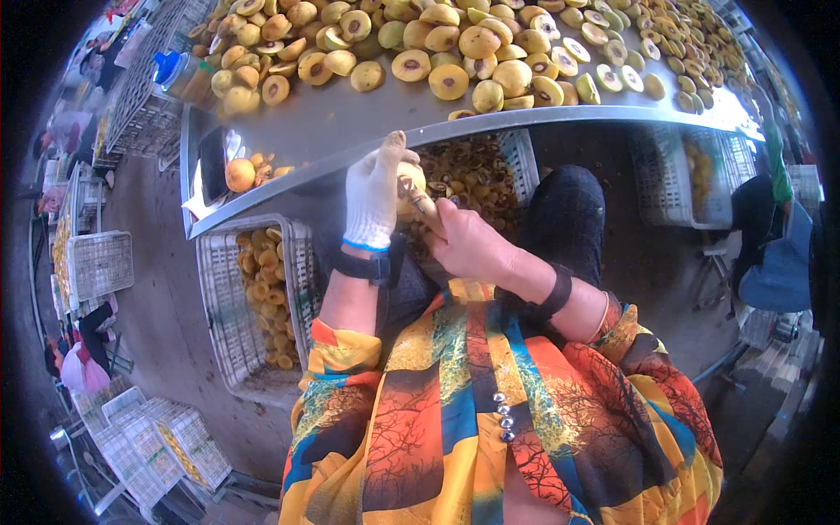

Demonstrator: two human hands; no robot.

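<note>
My left hand (374,194), in a white knit glove, is closed around a halved yellow peach (411,188) just below the table's near edge. The fruit's cut face is turned towards my right hand. My bare right hand (472,238) is closed on a small pitting tool (430,213), most of it hidden by my fingers. Its thin metal end meets the peach at the cut face. Beneath both hands stands a crate (522,166) with brown pits and scraps.
Halved peaches (448,81) are heaped across the metal table (385,109), whose raised rim runs in front of me. A blue-capped bottle (184,74) stands at its left. To my left, a white crate (210,289) holds peach halves; another crate (656,188) is at right, near a person.
</note>
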